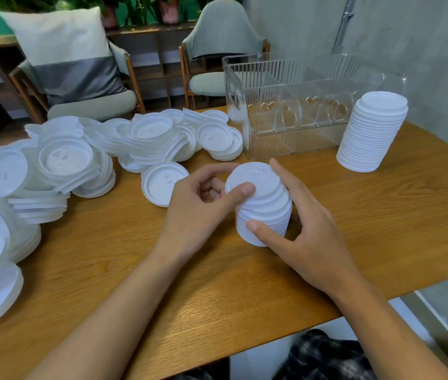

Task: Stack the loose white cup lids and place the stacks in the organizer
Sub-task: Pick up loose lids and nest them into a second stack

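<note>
A short stack of white cup lids stands on the wooden table in front of me. My left hand grips its left side, thumb on the top lid. My right hand wraps its right side, thumb low on the front. A taller finished stack of lids stands to the right of the clear plastic organizer, whose compartments hold no lids. Loose white lids lie piled across the left and back of the table. One single lid lies flat just left of my left hand.
Two chairs stand behind the table, one with a white and grey cushion. A grey wall rises behind the organizer. The table's curved edge runs close on the right.
</note>
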`<state>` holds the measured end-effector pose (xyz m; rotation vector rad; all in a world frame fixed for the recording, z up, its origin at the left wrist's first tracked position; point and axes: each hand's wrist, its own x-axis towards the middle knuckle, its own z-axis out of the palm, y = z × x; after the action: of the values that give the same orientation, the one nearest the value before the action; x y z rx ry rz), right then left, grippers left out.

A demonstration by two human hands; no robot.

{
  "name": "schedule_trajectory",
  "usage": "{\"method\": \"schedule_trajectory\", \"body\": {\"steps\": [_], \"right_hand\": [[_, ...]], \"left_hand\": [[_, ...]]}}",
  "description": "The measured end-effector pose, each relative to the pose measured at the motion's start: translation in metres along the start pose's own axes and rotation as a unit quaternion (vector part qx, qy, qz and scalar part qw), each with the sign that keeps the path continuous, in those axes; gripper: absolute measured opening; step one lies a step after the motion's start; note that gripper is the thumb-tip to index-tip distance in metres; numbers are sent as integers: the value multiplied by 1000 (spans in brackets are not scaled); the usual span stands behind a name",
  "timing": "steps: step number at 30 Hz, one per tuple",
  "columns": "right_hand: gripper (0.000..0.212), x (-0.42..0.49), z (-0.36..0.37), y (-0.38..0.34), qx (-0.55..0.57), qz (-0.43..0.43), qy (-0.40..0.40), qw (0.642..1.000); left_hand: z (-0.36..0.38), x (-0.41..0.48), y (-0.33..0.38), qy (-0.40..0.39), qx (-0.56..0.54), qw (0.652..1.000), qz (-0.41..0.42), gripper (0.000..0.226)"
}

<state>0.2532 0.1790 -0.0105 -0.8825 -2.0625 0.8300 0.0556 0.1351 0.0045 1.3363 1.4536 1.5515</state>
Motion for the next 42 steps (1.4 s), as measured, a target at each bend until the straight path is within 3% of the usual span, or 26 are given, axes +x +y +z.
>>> {"method": "schedule_trajectory", "body": {"steps": [6, 12, 17, 26, 31, 35, 42], "right_hand": [[81, 0, 0, 2, 4, -3, 4, 1000], [82, -1, -1, 3, 10, -3, -2, 1000], [96, -1, -1, 1, 30, 19, -9, 999], [97, 0, 2, 2, 45, 13, -23, 999], [84, 0, 3, 6, 5, 6, -27, 1000], [91, -1, 3, 6, -5, 7, -37, 999], [93, 3, 4, 8, -6, 14, -47, 999]], "left_hand": [[2, -3, 0, 12, 127, 992, 18, 50], [-6, -4, 4, -114, 62, 991, 32, 60], [-2, -4, 3, -74, 85, 993, 45, 67], [7, -7, 1, -39, 114, 991, 62, 66], [8, -7, -2, -58, 83, 994, 27, 63], [10, -9, 1, -76, 43, 996, 3, 62], [8, -9, 1, -87, 107, 990, 22, 57]]}}
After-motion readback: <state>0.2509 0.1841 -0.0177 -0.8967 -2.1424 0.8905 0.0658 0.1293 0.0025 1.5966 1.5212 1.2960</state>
